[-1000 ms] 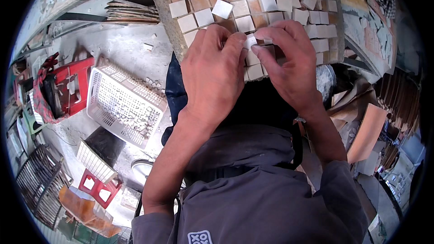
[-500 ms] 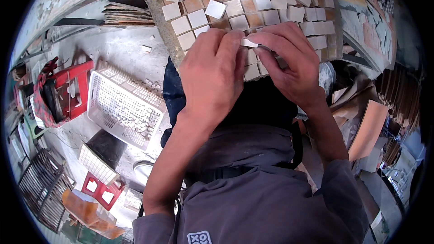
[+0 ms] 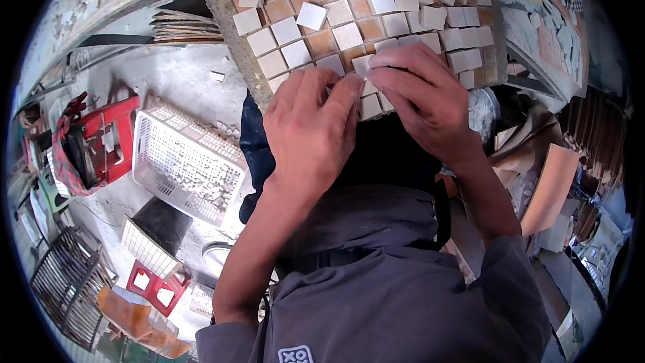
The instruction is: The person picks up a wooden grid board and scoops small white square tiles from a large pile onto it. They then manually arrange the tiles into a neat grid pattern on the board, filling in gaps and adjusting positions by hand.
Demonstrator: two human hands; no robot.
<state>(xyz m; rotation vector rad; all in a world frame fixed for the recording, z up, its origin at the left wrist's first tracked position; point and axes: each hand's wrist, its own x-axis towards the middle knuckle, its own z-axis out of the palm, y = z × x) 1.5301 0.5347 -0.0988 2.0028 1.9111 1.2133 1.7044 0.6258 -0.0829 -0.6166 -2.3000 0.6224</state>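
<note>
Small square tiles, pale on top, lie in rows on a worn board (image 3: 228, 33) before me; several brown-orange squares (image 3: 279, 9) show among them. Near the board's front edge, a small white tile (image 3: 363, 65) sits slightly raised between my hands. My right hand (image 3: 430, 101) pinches at its right side, thumb and fingers close together. On the other side my left hand (image 3: 310, 124) has its fingers curled and its thumb tip by the tile's lower left. Whatever the left fingers hold is hidden. A loose white tile (image 3: 312, 16) rests askew farther back.
On the floor at left stands a white plastic basket (image 3: 144, 141) with pale tile pieces in it, beside a red stool (image 3: 111, 138). Ledges with more tile pieces flank the board. An orange-brown panel (image 3: 549, 188) leans at right.
The piece held edge-on between both hands now shows its flat face. My left hand has shifted slightly down and left, its thumb lower. The board appears slightly higher and farther left in view.
</note>
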